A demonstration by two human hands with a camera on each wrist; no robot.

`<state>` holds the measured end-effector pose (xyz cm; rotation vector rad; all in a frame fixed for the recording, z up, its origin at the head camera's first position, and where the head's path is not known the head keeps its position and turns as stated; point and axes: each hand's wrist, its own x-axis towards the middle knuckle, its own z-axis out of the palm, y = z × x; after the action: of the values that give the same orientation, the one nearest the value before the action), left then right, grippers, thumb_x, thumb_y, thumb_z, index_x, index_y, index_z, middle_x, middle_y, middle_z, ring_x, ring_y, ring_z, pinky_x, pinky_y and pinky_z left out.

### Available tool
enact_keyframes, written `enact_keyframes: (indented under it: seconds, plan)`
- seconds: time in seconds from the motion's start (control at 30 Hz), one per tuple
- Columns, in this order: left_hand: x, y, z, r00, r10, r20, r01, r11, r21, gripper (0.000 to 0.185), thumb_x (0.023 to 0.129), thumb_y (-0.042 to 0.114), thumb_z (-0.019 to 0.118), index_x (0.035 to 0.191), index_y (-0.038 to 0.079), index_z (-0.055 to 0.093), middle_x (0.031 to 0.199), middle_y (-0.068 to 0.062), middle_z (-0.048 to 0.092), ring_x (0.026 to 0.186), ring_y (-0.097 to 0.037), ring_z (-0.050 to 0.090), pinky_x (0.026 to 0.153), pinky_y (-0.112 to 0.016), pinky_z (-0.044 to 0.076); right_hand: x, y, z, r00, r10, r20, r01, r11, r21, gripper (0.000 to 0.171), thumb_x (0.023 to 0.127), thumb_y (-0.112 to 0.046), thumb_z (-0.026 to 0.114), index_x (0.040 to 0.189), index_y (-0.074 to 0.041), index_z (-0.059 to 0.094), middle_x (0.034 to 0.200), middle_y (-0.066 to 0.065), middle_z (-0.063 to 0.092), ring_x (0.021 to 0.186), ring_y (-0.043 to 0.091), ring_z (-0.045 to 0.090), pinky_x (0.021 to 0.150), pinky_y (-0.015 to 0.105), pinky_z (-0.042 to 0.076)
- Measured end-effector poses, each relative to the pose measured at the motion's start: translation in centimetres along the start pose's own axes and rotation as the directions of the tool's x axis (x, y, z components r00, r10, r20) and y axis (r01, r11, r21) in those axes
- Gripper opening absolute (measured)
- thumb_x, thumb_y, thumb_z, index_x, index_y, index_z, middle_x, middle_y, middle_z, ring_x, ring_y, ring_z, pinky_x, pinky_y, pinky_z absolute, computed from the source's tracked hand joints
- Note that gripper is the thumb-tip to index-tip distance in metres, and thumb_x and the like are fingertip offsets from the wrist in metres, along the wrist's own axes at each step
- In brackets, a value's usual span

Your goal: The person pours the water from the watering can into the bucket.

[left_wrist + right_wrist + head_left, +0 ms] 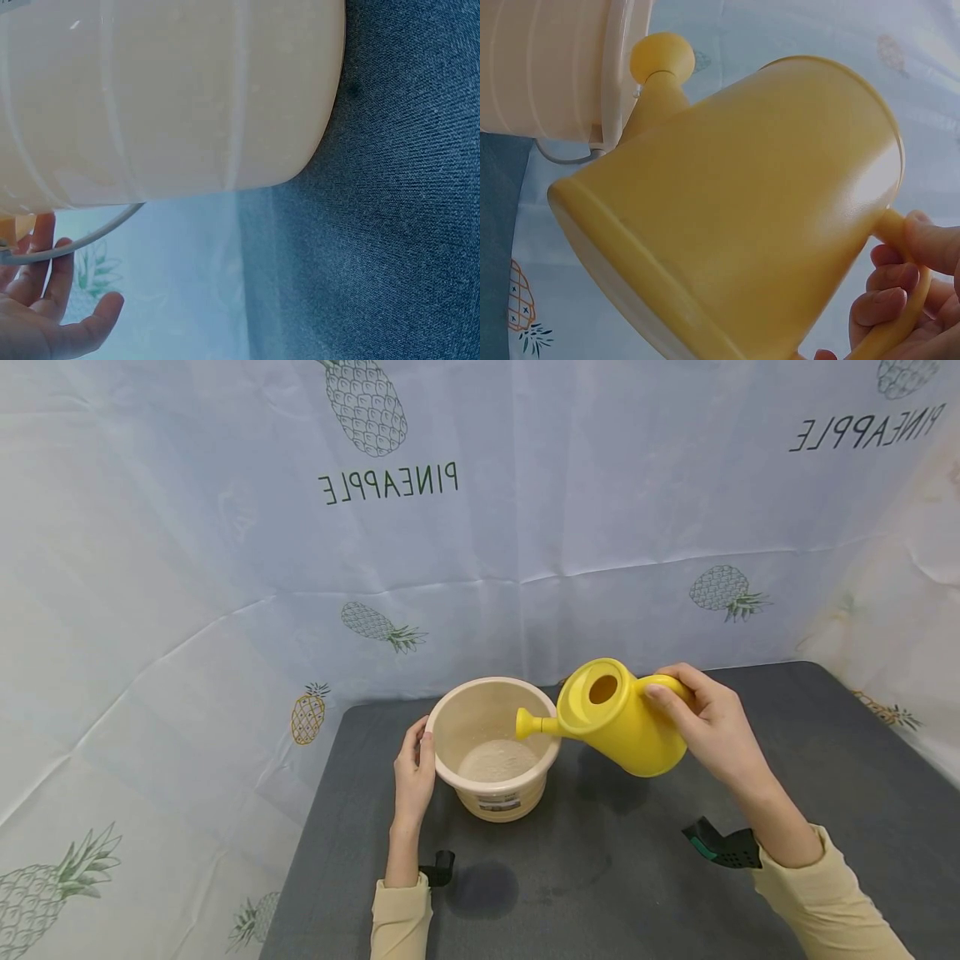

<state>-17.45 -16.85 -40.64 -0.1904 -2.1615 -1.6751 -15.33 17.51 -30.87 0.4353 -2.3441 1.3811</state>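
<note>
A cream plastic bucket (498,789) stands upright on the dark table, with a label on its front and a pale, rippled-looking bottom inside. My left hand (415,772) rests against the left outside of its rim, fingertips near the top edge. In the left wrist view the fingers (56,289) lie loosely beside the bucket's side wall (172,97) and its thin grey handle (97,234). With my right hand (708,718) I grip the yellow watering can (637,735) by its loop handle (907,315). The can is tilted left, its spout head (527,724) over the bucket's opening.
The dark grey table (585,893) carries a round dark patch (483,889) in front of the bucket. A pale cloth (562,510) printed with pineapples hangs behind and at both sides. Black straps (723,845) with devices sit at both wrists.
</note>
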Motion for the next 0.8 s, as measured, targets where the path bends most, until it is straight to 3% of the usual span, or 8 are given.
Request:
enact_keyframes:
  seconds: [0.1,0.33,0.53,0.8]
  plan:
    - [0.00,-0.03,0.03,1.000,-0.001,0.000,0.001,1.000,-0.002,0.037,0.100,0.010,0.041,0.133,-0.006,0.044,0.122,-0.025,0.053,0.102,-0.042,0.057,0.071,-0.022,0.049,-0.01,0.07,-0.04,1.000,-0.006,0.001,0.006,1.000,-0.002,0.013,0.094,-0.015,0.056,0.103,-0.006,0.061,0.085,0.004,0.055,0.070,0.015,0.048,0.060,0.021,0.040]
    - [0.01,-0.08,0.10,1.000,0.007,-0.010,-0.007,1.000,0.023,0.036,0.100,0.010,0.042,0.132,-0.006,0.045,0.124,-0.025,0.053,0.102,-0.039,0.058,0.074,-0.040,0.051,0.02,0.30,-0.05,1.000,-0.008,0.001,0.008,1.000,0.001,0.013,0.093,-0.013,0.057,0.104,-0.006,0.061,0.086,0.004,0.055,0.071,0.015,0.048,0.061,0.020,0.039]
    - [-0.01,-0.09,0.08,1.000,0.005,-0.011,-0.005,1.000,0.026,0.037,0.100,0.011,0.042,0.132,-0.005,0.045,0.123,-0.024,0.053,0.101,-0.040,0.057,0.070,-0.022,0.048,0.06,0.10,-0.04,1.000,0.006,-0.003,-0.006,1.000,-0.005,0.013,0.094,-0.016,0.057,0.103,-0.007,0.061,0.086,0.003,0.055,0.071,0.014,0.048,0.061,0.020,0.040]
    - [0.01,-0.14,0.06,1.000,0.005,-0.010,-0.004,1.000,0.029,0.037,0.100,0.012,0.042,0.132,-0.005,0.045,0.123,-0.025,0.053,0.101,-0.040,0.057,0.070,-0.019,0.047,0.08,0.07,-0.06,1.000,-0.001,0.000,0.001,1.000,-0.001,0.013,0.094,-0.015,0.057,0.102,-0.006,0.061,0.085,0.003,0.055,0.071,0.014,0.048,0.061,0.020,0.040]
